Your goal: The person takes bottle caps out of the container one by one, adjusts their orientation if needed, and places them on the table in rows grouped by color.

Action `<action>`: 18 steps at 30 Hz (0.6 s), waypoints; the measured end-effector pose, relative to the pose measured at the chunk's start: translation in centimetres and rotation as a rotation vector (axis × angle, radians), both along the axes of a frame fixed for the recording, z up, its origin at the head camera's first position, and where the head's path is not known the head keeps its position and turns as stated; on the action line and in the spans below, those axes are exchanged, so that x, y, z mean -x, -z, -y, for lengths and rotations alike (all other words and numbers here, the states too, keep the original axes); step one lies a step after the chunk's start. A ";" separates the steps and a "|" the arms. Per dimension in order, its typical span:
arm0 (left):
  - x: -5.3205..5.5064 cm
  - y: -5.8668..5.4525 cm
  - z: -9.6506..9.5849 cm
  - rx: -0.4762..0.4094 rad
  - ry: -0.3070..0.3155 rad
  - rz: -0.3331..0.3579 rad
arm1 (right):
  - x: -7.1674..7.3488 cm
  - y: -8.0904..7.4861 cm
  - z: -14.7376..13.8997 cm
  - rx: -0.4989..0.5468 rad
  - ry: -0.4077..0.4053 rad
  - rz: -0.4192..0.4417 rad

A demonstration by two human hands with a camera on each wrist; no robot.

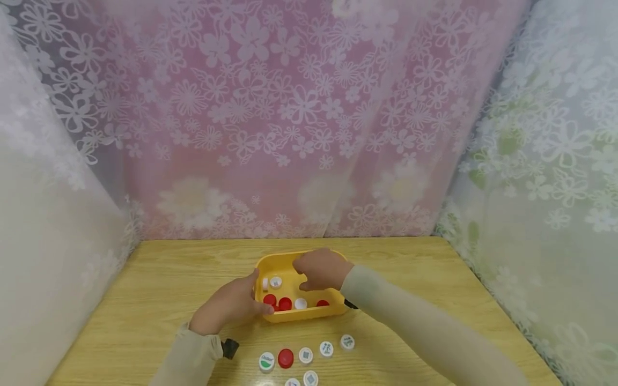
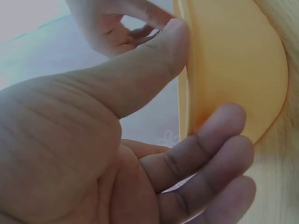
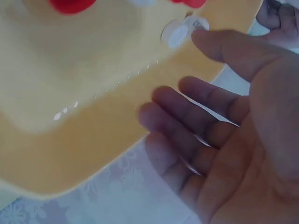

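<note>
A yellow plastic tray (image 1: 314, 314) stands on the table with red and white bottle caps in it. My left hand (image 1: 230, 304) grips its left end, thumb at the rim and fingers against the outer wall in the left wrist view. Over the back right part of the tray hangs my right hand (image 1: 322, 269), holding nothing; its fingers are loosely bent and the thumb stands apart in the right wrist view. Inside, red caps (image 1: 285, 304) and a white cap (image 1: 301, 304) lie along the front. A pair of white caps (image 3: 174, 35) sits at the left end.
In front of the tray, several caps lie on the wooden table (image 1: 183, 273), among them a white one with green print (image 1: 266, 362), a red cap (image 1: 286, 358) and patterned white caps (image 1: 326, 349). Flowered curtains (image 1: 289, 134) enclose the table at the back and sides.
</note>
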State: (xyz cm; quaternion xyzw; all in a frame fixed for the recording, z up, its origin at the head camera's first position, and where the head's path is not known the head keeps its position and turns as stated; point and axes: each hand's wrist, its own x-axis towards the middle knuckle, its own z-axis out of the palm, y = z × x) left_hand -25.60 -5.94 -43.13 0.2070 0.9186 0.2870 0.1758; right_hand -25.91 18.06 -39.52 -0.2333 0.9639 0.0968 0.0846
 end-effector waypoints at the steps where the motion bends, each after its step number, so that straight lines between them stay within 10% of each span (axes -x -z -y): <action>1: 0.0 -0.1 0.0 -0.003 0.000 -0.002 | 0.0 0.2 0.2 0.002 0.020 0.032; 7: -0.1 -0.8 0.0 -0.005 0.006 -0.027 | -0.2 1.5 1.6 -0.015 0.138 0.167; 18: -0.4 -0.6 -0.1 -0.012 0.002 0.013 | 0.1 4.4 2.3 -0.024 0.040 0.139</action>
